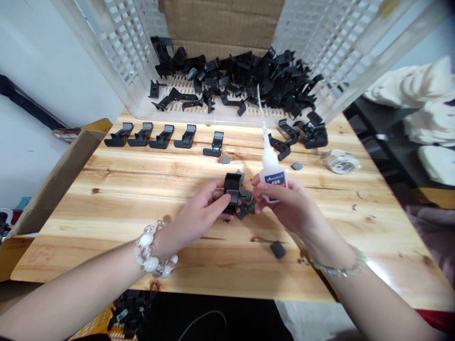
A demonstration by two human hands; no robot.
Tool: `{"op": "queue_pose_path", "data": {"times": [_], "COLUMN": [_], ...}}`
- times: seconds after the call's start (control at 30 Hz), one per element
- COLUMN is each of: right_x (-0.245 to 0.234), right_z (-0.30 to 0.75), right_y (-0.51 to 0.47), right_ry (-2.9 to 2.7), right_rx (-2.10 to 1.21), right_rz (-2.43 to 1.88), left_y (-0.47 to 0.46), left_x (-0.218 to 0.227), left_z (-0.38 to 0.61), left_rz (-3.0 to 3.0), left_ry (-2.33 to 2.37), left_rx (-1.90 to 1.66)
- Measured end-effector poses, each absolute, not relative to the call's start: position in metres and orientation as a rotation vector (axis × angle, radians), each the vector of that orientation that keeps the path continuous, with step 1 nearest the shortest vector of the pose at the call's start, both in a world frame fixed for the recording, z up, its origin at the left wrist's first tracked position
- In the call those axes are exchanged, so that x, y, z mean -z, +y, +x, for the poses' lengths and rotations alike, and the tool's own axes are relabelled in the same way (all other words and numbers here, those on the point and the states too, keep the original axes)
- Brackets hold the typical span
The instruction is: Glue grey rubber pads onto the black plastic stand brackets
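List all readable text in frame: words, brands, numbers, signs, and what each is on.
"A…", label of the bottle in the right hand: script, remaining letters blurred.
"46…", same label: last digit unclear.
Round red stamp on the tabletop: too faint to read.
Coloured print by the cardboard box: too small.

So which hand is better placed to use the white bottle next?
The right hand, I think: it grips the white bottle, whose nozzle is clear of the left hand. The left hand is holding a black part, so it looks busy.
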State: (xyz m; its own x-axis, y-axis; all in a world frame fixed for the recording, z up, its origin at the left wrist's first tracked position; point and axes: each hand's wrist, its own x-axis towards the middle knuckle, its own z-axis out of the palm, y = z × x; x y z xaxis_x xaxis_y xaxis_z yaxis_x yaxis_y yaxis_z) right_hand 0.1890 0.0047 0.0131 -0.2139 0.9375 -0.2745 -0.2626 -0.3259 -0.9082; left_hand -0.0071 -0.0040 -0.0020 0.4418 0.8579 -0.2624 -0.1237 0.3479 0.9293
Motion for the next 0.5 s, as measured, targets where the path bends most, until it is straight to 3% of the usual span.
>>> {"op": "queue_pose_path", "data": {"times": [0.27, 0.5], "right_x": [-0.009, -0.012], "right_z": [0.184, 0.171], "right_y": [0.003, -0.008], "right_ry": [-1.094, -1.409], "right_rx": [-1.692, -1.350], "right_rz": [-1.154, -1.397], "left_y": [-0.005, -0.007], "left_x": [0.003, 0.004], "left_z": [-0.007, -0.006], "left_rz": [1.023, 1.013], "left_ry": [0.868, 0.861], "left_rx": [-0.702, -0.658]}}
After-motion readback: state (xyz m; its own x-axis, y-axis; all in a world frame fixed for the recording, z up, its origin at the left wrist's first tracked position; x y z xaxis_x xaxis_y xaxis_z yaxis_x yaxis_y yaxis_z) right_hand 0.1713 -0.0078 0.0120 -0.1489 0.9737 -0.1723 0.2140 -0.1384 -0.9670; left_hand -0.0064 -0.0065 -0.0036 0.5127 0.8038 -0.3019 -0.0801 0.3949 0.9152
